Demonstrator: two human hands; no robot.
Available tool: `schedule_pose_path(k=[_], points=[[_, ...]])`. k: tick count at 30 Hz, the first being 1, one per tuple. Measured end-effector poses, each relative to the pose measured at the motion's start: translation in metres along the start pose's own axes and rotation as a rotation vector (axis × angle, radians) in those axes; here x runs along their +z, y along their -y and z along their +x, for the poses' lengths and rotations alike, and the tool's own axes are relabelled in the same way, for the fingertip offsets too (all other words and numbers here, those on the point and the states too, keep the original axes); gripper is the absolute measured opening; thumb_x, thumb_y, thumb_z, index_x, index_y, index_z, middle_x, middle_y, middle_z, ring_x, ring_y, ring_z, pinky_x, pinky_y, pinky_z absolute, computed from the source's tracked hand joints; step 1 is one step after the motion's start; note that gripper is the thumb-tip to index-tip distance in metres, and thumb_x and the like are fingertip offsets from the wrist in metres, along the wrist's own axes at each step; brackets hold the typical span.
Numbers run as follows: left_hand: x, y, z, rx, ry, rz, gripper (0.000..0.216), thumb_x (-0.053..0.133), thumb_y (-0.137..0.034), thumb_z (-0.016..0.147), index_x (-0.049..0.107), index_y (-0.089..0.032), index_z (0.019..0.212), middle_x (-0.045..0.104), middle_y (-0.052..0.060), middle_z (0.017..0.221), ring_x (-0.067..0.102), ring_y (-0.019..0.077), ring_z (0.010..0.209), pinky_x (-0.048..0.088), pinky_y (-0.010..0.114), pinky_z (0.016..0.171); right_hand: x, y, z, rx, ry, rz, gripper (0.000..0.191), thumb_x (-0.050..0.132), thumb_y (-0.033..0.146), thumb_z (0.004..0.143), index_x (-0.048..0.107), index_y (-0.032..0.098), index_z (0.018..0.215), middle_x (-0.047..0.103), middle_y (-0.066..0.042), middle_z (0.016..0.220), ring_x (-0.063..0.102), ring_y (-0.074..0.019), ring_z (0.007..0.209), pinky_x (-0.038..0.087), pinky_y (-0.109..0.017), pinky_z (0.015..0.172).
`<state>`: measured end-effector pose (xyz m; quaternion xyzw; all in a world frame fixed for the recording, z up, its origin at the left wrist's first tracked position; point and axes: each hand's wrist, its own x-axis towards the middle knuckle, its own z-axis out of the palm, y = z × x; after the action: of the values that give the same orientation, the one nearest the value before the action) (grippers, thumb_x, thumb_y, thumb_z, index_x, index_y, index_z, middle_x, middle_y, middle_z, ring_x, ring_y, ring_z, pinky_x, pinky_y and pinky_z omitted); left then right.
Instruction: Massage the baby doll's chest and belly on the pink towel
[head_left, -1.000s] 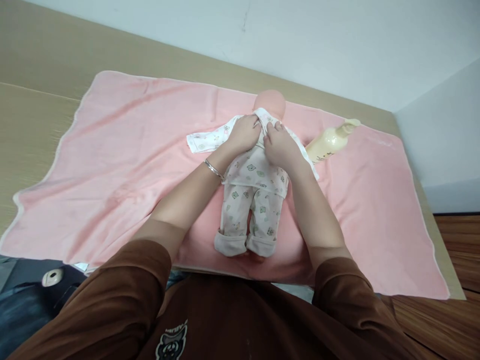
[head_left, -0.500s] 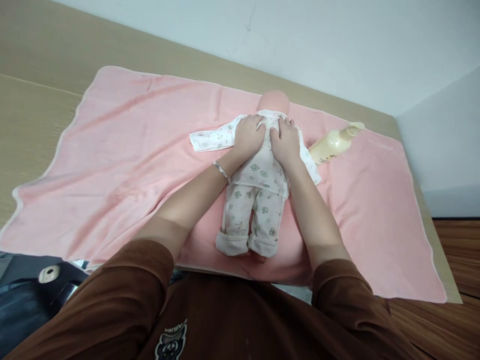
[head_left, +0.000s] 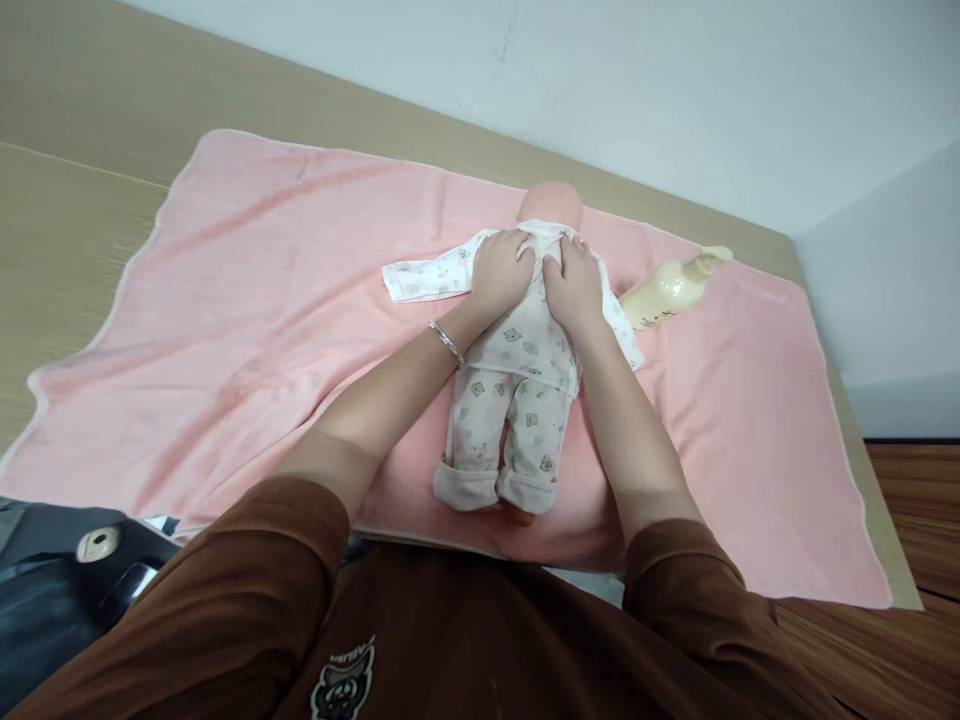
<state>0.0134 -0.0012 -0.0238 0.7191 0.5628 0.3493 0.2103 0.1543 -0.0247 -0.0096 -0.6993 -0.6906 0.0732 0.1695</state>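
A baby doll [head_left: 517,345] in a white printed top and trousers lies on a pink blanket [head_left: 300,240], its bald head away from me and its feet toward me. On the upper left of its torso, my left hand [head_left: 504,270] rests with the palm down. My right hand [head_left: 574,282] lies flat on the upper right side, level with the left. The fingers of both hands stretch toward the doll's shoulders, thumbs pointing inward. One sleeve [head_left: 427,278] spreads out to the left; the other hangs down beside my right forearm.
A cream pump bottle [head_left: 670,290] lies on the blanket right of the doll. The blanket covers part of a wooden table [head_left: 82,250] against a pale wall [head_left: 637,90]. Dark items, including a bag-like shape [head_left: 45,610], sit below the table's front left.
Both hands stay on the doll's upper torso with almost no movement. The whole view has shifted very slightly.
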Motion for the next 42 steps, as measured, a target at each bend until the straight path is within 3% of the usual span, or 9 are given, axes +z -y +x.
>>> schedule_pose_path(k=[27,42], points=[[0.000,0.001,0.001,-0.005,-0.006,-0.021,0.048,0.047,-0.016,0.100,0.079,-0.013,0.135,0.078,0.015,0.148,0.069,0.0297,0.143,0.049,0.043,0.131,-0.004,0.006,-0.003,-0.006,0.010,-0.043,0.070,0.035,0.034,0.110,0.045,-0.001,0.169,0.043,-0.024,0.180,0.038,-0.0358,0.172,0.030,-0.055,0.144],[-0.003,-0.001,0.000,-0.002,0.022,-0.002,0.045,0.045,-0.017,0.103,0.077,-0.016,0.135,0.077,0.014,0.149,0.068,0.0290,0.144,0.046,0.044,0.132,0.010,-0.011,0.005,-0.061,-0.054,0.023,0.066,0.038,0.038,0.108,0.051,0.010,0.165,0.050,-0.020,0.177,0.044,-0.0366,0.168,0.034,-0.063,0.140]])
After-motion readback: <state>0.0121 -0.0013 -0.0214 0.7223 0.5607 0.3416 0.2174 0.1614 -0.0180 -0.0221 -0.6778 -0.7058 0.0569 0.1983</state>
